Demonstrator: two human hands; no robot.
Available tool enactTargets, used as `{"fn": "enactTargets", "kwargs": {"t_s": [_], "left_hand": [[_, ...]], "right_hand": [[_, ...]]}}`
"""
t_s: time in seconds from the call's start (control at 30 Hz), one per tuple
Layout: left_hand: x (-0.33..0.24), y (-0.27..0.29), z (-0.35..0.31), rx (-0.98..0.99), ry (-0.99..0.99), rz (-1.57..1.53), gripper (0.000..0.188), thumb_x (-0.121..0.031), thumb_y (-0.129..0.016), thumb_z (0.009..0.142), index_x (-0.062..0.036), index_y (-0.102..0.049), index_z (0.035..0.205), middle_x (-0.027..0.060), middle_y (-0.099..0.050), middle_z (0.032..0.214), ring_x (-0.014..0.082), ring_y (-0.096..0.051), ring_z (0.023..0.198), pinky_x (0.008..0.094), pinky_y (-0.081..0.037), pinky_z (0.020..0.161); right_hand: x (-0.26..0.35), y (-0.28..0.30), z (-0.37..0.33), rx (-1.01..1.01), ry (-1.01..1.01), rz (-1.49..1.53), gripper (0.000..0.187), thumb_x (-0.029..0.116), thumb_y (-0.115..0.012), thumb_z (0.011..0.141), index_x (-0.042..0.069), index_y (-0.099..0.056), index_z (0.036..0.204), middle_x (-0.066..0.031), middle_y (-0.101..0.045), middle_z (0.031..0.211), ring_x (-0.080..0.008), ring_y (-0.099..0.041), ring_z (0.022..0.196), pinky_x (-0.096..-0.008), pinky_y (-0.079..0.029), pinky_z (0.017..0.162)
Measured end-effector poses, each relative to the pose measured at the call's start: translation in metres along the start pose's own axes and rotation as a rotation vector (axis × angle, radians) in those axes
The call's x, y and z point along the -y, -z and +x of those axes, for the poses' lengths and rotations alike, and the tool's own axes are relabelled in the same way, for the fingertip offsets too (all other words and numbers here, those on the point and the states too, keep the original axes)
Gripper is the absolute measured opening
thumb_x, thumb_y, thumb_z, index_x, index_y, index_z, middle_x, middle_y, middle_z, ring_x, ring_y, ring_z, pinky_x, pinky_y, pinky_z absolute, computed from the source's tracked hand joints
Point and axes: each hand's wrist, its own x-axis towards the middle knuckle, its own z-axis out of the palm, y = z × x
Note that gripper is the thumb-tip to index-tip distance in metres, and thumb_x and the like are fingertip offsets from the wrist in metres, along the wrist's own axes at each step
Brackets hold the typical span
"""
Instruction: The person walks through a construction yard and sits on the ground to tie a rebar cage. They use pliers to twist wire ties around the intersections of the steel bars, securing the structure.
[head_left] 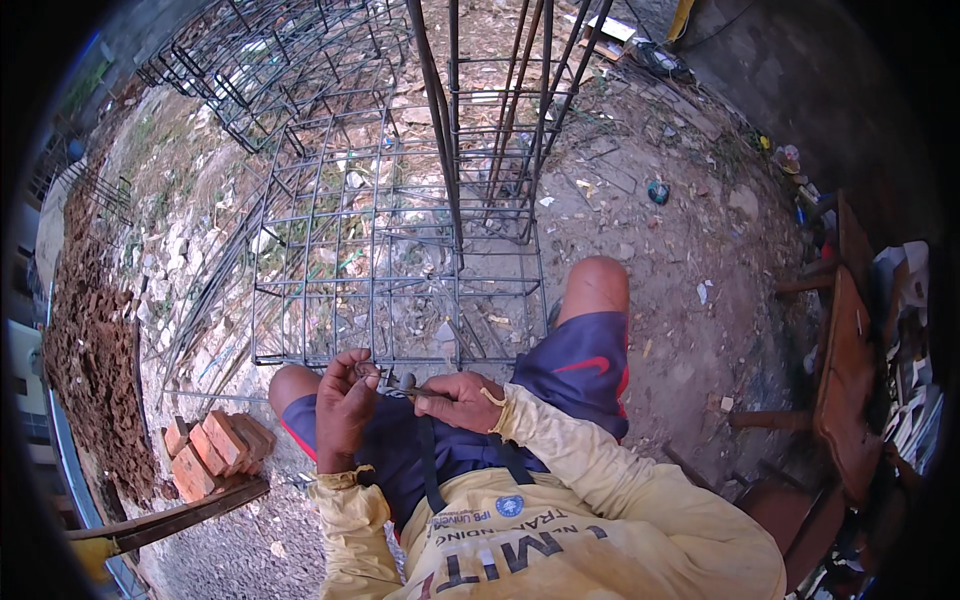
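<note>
My right hand [462,400] is closed round the handles of a small metal tool that looks like a pair of pincers [404,384]. The tool's head points left toward my left hand [345,405]. Thumb and fingers of that hand are pinched together beside the head; whatever is between them is too small to make out. Both hands are above my lap, at the near edge of a rebar cage [375,280] of tied steel bars lying on the ground. Taller upright bars [445,120] rise from the cage's right part.
Orange bricks [215,455] are piled at the left, beside a wooden plank [190,515]. More rebar cages [270,70] lie at the far left. Brown wooden furniture [850,380] stands at the right. Rubble and litter cover the ground.
</note>
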Motion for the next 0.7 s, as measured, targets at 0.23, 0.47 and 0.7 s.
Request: {"fn": "enactTargets", "kwargs": {"t_s": [0.23,0.47,0.7], "left_hand": [[-0.011,-0.019,-0.011,-0.019,-0.064,0.263,0.037,0.006,-0.064,0.084,-0.0043,-0.049,0.117,-0.0055,-0.049,0.081,0.0015,-0.044,0.067,0.0153,-0.035,0.058],[-0.018,0.014,-0.002,-0.167,-0.345,0.418,0.034,0.005,-0.066,0.084,-0.0033,-0.049,0.113,-0.0016,-0.049,0.089,0.0037,-0.044,0.078,0.0169,-0.041,0.070],[-0.070,0.052,0.005,-0.562,-0.616,0.611,0.032,-0.004,-0.070,0.086,-0.0024,-0.053,0.112,0.0011,-0.051,0.092,0.0087,-0.046,0.084,0.0239,-0.044,0.076]], "right_hand": [[0.006,0.005,0.001,-0.193,-0.072,-0.214,0.032,0.029,-0.055,0.098,0.002,-0.064,0.085,-0.0071,-0.061,0.069,-0.0136,-0.058,0.067,-0.0325,-0.046,0.062],[0.023,0.015,0.012,0.189,-0.124,-0.267,0.033,0.032,-0.052,0.099,0.002,-0.065,0.092,-0.0092,-0.061,0.073,-0.0167,-0.059,0.068,-0.0318,-0.045,0.065],[0.013,0.025,0.005,-0.088,-0.230,-0.343,0.038,0.036,-0.051,0.098,0.002,-0.063,0.087,-0.0117,-0.062,0.073,-0.0225,-0.060,0.066,-0.0337,-0.047,0.065]]}}
